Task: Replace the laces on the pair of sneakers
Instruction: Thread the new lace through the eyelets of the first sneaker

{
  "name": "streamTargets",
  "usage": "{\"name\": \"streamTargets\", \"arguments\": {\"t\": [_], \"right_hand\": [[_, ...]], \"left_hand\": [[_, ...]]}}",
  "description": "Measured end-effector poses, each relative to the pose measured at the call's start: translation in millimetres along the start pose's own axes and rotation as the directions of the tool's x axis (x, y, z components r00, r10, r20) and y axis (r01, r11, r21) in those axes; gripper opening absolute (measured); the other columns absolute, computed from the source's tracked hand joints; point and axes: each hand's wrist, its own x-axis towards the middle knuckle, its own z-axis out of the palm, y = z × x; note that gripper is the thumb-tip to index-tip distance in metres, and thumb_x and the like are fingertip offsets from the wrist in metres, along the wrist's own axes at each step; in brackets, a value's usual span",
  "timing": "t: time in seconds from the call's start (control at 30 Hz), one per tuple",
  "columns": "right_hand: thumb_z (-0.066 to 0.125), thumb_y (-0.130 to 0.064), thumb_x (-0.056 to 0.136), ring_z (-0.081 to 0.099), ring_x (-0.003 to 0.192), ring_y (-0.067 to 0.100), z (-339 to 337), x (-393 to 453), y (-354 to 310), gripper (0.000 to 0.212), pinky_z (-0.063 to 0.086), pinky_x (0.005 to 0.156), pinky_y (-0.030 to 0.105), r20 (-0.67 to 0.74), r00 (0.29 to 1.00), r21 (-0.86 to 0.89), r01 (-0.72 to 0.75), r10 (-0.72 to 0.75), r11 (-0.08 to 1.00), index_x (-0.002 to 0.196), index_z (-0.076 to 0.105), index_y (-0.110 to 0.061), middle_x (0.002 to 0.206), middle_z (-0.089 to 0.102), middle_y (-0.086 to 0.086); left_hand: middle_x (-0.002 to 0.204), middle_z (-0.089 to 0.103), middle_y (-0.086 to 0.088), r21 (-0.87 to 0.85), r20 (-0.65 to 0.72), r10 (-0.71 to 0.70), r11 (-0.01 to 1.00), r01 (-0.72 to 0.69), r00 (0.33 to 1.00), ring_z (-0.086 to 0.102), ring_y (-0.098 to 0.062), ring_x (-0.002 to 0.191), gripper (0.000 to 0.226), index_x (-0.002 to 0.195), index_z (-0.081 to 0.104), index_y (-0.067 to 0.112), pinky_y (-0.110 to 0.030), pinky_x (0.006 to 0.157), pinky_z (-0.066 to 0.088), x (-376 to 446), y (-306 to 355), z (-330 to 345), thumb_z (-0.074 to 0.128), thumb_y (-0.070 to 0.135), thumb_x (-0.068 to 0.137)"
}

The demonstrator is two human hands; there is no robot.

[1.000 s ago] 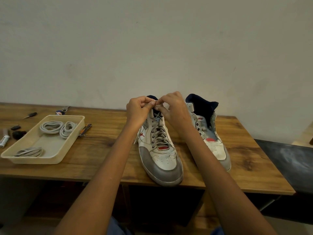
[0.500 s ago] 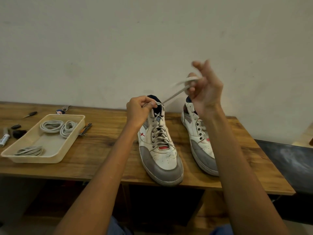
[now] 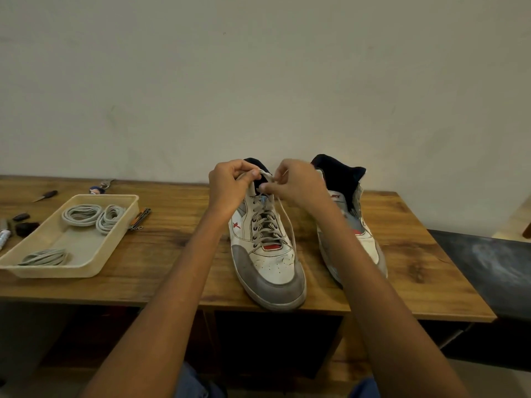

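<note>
Two white and grey high-top sneakers stand on the wooden table [image 3: 161, 254]. The left sneaker [image 3: 268, 262] is laced with a grey lace [image 3: 265, 228]. My left hand [image 3: 230, 185] pinches the lace at the top of its collar. My right hand [image 3: 298, 185] pinches the other lace end at the tongue, and a loose strand [image 3: 290, 225] hangs down the sneaker's right side. The right sneaker [image 3: 352, 225] stands behind my right forearm, partly hidden, with no lace visible.
A cream tray [image 3: 86, 268] at the left holds three coiled grey laces [image 3: 83, 215]. Small tools lie beside it: a clipper [image 3: 140, 218], a dark-handled tool [image 3: 46, 195], keys [image 3: 100, 186], dark bits [image 3: 24, 225]. A dark bench [image 3: 488, 265] adjoins the table's right end.
My right hand, which had pulled the lace end up and to the right, has come back down to the left sneaker's collar. The slack strand now hangs along the sneaker.
</note>
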Motion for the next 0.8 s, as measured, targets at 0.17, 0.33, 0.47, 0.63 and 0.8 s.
{"name": "streamTargets", "arguments": {"t": [0.17,0.33,0.47,0.63,0.8], "right_hand": [[0.073,-0.019,0.079,0.065,0.081,0.019,12.0,2.8,5.4,0.014,0.054,0.077,0.041,-0.043,0.999,0.115,-0.020,0.025,0.993,0.085,0.061,-0.015,0.084,0.068,0.002],[0.070,-0.017,0.082,0.061,0.069,0.010,-15.9,5.7,10.8,0.008,0.050,0.068,0.024,-0.108,0.994,0.163,0.047,-0.030,0.985,0.085,0.074,-0.011,0.078,0.070,0.003],[0.068,-0.013,0.082,0.059,0.066,0.013,-16.5,5.4,18.9,0.006,0.046,0.059,0.020,-0.182,0.981,0.168,-0.032,0.063,0.985,0.081,0.073,-0.010,0.071,0.065,0.000],[0.065,-0.008,0.081,0.052,0.058,0.009,-4.1,-2.0,49.5,0.010,0.035,0.049,0.016,-0.179,0.966,0.033,-0.185,0.188,0.982,0.082,0.074,-0.006,0.075,0.068,0.004],[0.066,-0.013,0.085,0.058,0.072,0.012,-18.4,-2.5,48.1,0.009,0.043,0.061,0.018,0.011,0.998,-0.011,-0.064,0.064,0.998,0.085,0.072,-0.007,0.082,0.069,0.006]], "left_hand": [[0.078,0.065,0.004,0.092,0.030,0.046,0.995,-0.049,0.998,0.056,0.006,0.070,0.009,0.090,0.073,0.008,0.000,0.067,0.040,0.2,1.4,-4.1,0.068,0.009,0.083],[0.081,0.065,0.001,0.208,0.097,0.027,0.977,-0.046,0.995,0.057,-0.007,0.076,0.011,0.091,0.074,0.009,-0.003,0.067,0.037,7.3,-2.1,-16.0,0.066,0.009,0.084],[0.085,0.069,-0.006,0.286,0.064,0.055,0.956,-0.071,0.996,0.058,-0.011,0.076,0.010,0.089,0.073,0.005,-0.012,0.071,0.043,4.4,-2.3,-16.3,0.064,0.007,0.085],[0.087,0.070,-0.009,0.417,0.002,-0.051,0.908,0.045,0.999,0.053,-0.011,0.073,0.011,0.087,0.072,0.003,-0.016,0.067,0.035,-3.3,-25.8,-19.9,0.061,0.008,0.088],[0.082,0.065,-0.002,0.454,0.170,-0.115,0.891,0.026,0.979,0.053,-0.011,0.077,0.014,0.088,0.071,0.007,-0.022,0.073,0.036,0.6,-25.6,-25.5,0.058,0.011,0.090]]}}
